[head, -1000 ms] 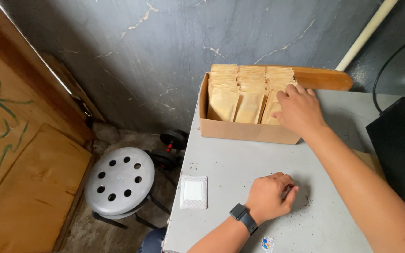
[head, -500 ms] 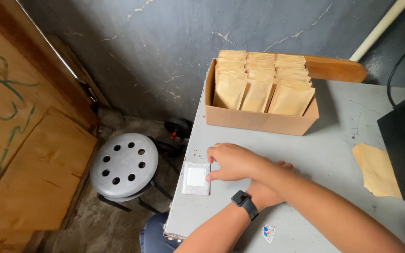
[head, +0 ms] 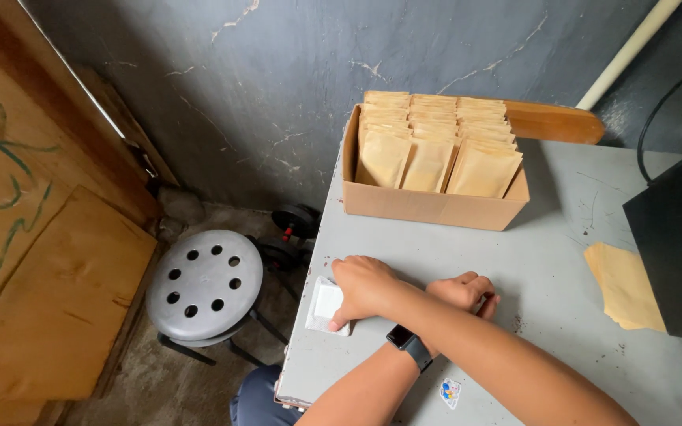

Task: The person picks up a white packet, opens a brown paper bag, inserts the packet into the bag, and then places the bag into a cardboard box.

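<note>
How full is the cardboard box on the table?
Nearly full: the open cardboard box holds three rows of upright tan pouches, packed front to back.

A small white packet (head: 327, 305) lies flat near the left edge of the grey table (head: 562, 260), close to the front left corner. It is roughly square, pale and thin, with a slightly clearer border around a white middle. Its right side is covered by fingers pressing down on it, so only the left part shows.
</note>
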